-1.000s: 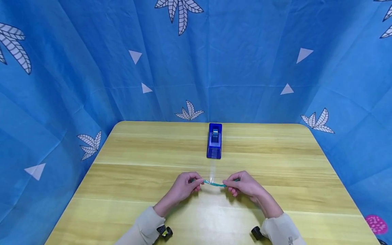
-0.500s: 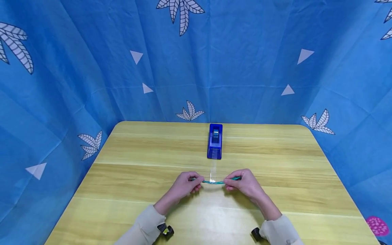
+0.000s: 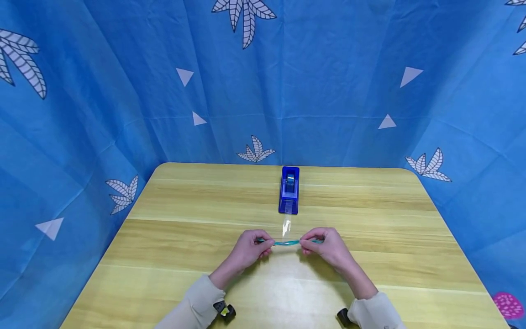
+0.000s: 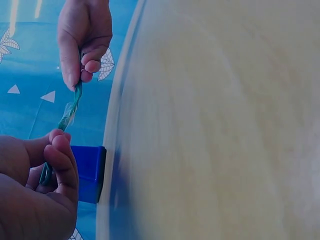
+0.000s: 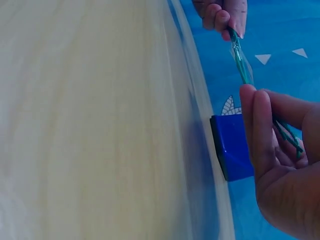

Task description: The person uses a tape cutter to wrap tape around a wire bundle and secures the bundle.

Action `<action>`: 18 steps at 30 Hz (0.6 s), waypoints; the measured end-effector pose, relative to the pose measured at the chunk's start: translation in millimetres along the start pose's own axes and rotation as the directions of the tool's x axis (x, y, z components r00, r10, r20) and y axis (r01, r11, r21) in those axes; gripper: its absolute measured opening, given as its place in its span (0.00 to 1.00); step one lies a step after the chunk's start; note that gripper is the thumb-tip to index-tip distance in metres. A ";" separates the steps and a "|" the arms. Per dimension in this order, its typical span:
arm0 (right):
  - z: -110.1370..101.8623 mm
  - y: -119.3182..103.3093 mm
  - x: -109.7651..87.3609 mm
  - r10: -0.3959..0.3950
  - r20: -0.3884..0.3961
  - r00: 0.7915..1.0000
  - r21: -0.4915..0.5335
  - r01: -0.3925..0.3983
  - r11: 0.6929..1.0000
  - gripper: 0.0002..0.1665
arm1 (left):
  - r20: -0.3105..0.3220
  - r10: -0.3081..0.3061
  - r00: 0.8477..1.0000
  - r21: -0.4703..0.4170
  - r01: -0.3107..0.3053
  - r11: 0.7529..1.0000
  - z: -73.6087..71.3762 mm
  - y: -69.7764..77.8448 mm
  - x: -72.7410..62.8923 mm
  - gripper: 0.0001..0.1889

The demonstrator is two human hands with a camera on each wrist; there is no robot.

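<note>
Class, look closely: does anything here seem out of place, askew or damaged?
Nothing appears damaged or askew. At most, the clear tape strip looks untidy, sticking out past the front edge of the blue dispenser toward the green strands that the left hand and right hand hold.

A patterned blue cloth (image 3: 337, 82) hangs behind and beside the wooden table (image 3: 197, 196).

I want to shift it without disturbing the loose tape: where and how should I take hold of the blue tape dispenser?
Probably by the two long sides toward the far end, coming down from above with a pinch across its width. The blue tape dispenser is long and narrow, lying lengthwise away from the head camera, while the clear tape strip sticks out from its near end.
</note>
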State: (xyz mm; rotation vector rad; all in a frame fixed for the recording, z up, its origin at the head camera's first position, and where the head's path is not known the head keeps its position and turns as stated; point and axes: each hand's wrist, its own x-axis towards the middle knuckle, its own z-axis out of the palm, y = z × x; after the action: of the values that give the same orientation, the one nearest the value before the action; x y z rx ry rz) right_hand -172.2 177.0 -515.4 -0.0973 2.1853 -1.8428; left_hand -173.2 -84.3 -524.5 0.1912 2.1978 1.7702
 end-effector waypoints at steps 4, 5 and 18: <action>1.6 -0.8 0.6 0.044 0.044 0.998 0.045 -0.046 0.998 0.16 | -0.029 0.009 1.000 0.023 -0.008 1.000 0.5 0.3 0.0 0.05; 1.9 -0.9 0.7 0.056 0.056 0.997 0.051 -0.059 0.997 0.17 | -0.035 0.013 0.999 0.028 -0.012 1.000 0.7 0.2 0.2 0.05; -1.0 -1.4 6.3 0.172 0.211 0.962 0.054 -0.187 0.981 0.24 | -0.055 0.069 0.996 0.089 -0.064 0.994 3.2 0.1 2.5 0.05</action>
State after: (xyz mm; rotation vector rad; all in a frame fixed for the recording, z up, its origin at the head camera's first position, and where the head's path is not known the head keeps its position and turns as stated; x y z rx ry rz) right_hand -178.7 176.3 -515.0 -0.0684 1.9182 -1.7275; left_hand -174.5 -80.6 -525.4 0.2376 2.3374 1.7366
